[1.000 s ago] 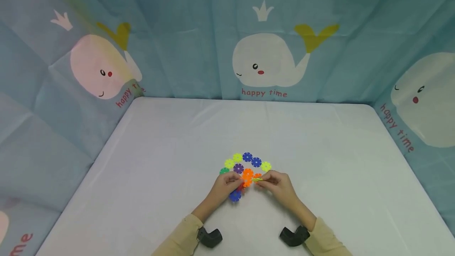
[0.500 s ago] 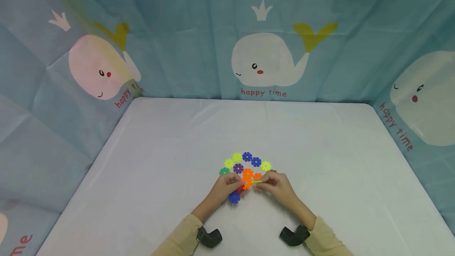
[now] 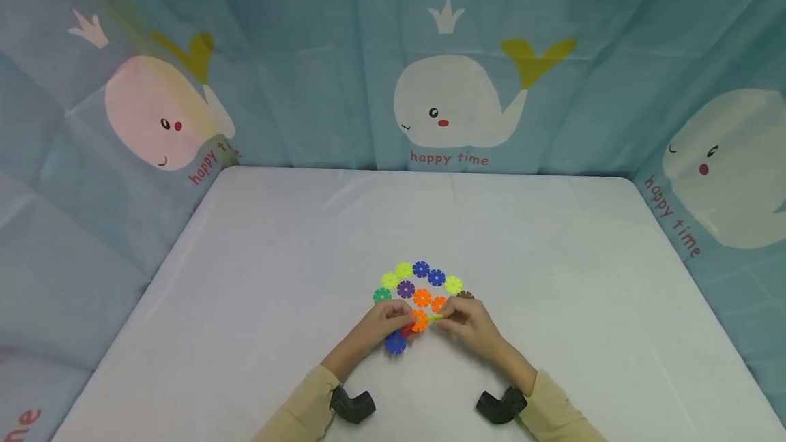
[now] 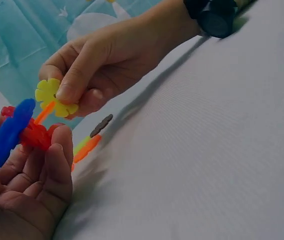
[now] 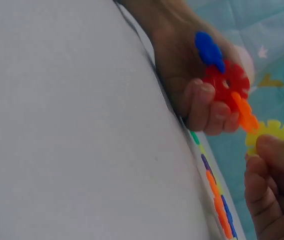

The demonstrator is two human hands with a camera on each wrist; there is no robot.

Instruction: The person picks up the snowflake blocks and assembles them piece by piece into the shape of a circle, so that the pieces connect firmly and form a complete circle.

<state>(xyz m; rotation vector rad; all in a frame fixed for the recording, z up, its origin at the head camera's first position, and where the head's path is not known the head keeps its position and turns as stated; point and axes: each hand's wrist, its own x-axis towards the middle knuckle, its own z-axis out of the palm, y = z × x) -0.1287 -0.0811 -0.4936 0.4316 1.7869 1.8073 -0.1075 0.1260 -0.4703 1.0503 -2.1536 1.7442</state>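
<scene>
- i judge the next move to turn on one meeting: the yellow disc point(image 4: 46, 92) lies just right of the orange disc point(image 5: 245, 114), rim to rim.
- their planes cross; in my head view orange shows its face, while yellow shows its edge, its length pointing left at orange.
- the rims look touching, but i can't tell whether the slots have caught.
- the right hand point(image 3: 471, 322) pinches yellow between thumb and fingers, so it is the nearer one to it.
- the left hand point(image 3: 385, 322) grips the red disc point(image 5: 237, 82), which bears orange on its right and the blue disc point(image 4: 12, 135) toward the person.
- just beyond the hands, loose discs point(image 3: 421, 269) lie in an arc, with the green disc point(image 3: 382, 295) near the left hand and the brown disc point(image 3: 465, 295) near the right.
- the worktop point(image 3: 276, 237) spreads wide both ways; its far edge is well apart, so i'd favour sideways room.
</scene>
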